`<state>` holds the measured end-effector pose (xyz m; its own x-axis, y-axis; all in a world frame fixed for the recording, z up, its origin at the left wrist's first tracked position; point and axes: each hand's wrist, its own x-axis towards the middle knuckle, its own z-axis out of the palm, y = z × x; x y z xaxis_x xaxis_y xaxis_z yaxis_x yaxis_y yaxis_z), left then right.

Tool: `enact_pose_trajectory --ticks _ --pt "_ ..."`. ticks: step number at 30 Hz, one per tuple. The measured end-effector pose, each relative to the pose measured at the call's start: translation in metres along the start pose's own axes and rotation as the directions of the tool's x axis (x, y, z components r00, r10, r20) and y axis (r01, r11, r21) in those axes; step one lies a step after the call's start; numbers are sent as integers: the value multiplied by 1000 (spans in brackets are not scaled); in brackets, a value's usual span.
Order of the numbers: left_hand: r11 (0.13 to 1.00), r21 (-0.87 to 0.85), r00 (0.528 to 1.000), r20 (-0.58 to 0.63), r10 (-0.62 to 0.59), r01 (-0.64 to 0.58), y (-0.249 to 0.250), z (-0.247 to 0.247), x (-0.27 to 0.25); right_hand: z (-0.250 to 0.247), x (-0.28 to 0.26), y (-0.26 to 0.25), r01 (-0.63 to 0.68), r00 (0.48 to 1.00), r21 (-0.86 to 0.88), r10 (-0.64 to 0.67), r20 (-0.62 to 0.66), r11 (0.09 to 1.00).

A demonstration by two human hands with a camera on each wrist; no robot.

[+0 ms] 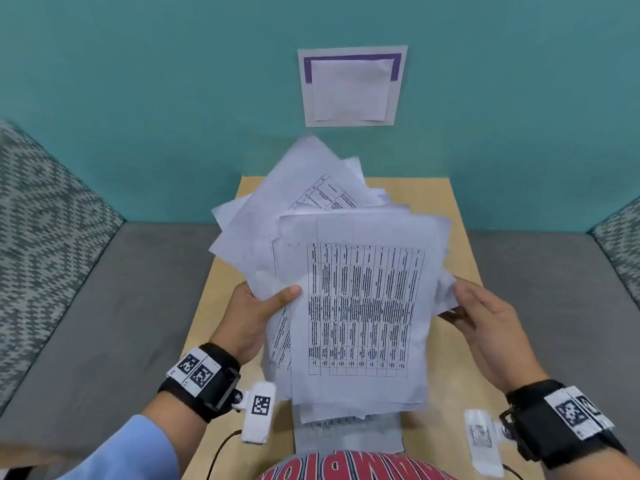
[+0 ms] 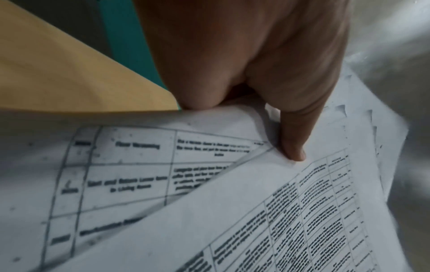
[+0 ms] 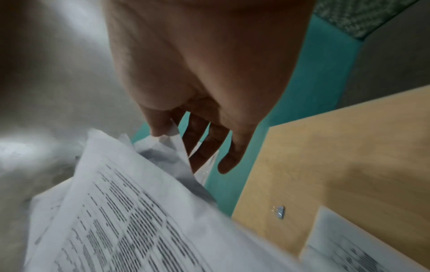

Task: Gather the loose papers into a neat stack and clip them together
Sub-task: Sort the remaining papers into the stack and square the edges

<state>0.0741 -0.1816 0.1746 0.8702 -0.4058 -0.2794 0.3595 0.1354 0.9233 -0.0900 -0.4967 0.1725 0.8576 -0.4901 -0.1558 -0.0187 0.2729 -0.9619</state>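
A messy, fanned-out bundle of printed papers (image 1: 363, 306) hangs above the small wooden table (image 1: 436, 202). My left hand (image 1: 273, 299) grips its left edge, thumb on top and fingers hidden underneath. The left wrist view shows that thumb (image 2: 293, 143) pressing on overlapping sheets (image 2: 209, 211). My right hand (image 1: 464, 303) pinches the bundle's right edge between thumb and nearly straight fingers. In the right wrist view the right hand (image 3: 197, 139) holds a paper corner (image 3: 172, 139). A small clip (image 3: 280, 212) lies on the table (image 3: 349, 147). One more sheet (image 1: 346, 434) lies flat near me.
The table stands against a teal wall (image 1: 138, 98) with a paper notice (image 1: 351, 86) taped on it. A grey bench seat (image 1: 121, 306) runs on both sides, with patterned cushions (image 1: 41, 209) at the far left and right.
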Motion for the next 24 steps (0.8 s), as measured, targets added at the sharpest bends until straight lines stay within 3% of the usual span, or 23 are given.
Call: enact_pose_trajectory --ticks 3,5,8,10,13,16,18,20,24 --pt "999 -39 1000 0 18 -18 6 1 3 8 -8 18 -134 988 -18 135 78 991" --pt "999 -23 999 18 38 -38 10 3 4 5 -11 34 -229 952 -180 259 166 957" --pt "998 45 998 40 46 -48 18 2 2 -6 -6 36 -168 941 -434 275 196 885" --pt "992 98 994 84 73 -81 23 -3 1 -10 0 20 -104 938 -348 209 278 932" --pt "978 163 982 156 108 -134 30 -7 0 -8 1 -16 -98 867 -162 164 471 982" --pt "976 163 979 170 117 -145 36 -5 -1 16 0 -48 -33 820 -261 176 545 965" --pt "980 143 976 187 113 -140 38 -2 -1 37 0 -54 15 831 -335 175 528 942" --pt "985 108 976 187 112 -134 37 1 1 51 2 -50 -2 892 -316 145 429 949" --pt "978 77 980 66 189 -194 34 11 -2 65 2 -43 72 978 -232 -23 207 970"
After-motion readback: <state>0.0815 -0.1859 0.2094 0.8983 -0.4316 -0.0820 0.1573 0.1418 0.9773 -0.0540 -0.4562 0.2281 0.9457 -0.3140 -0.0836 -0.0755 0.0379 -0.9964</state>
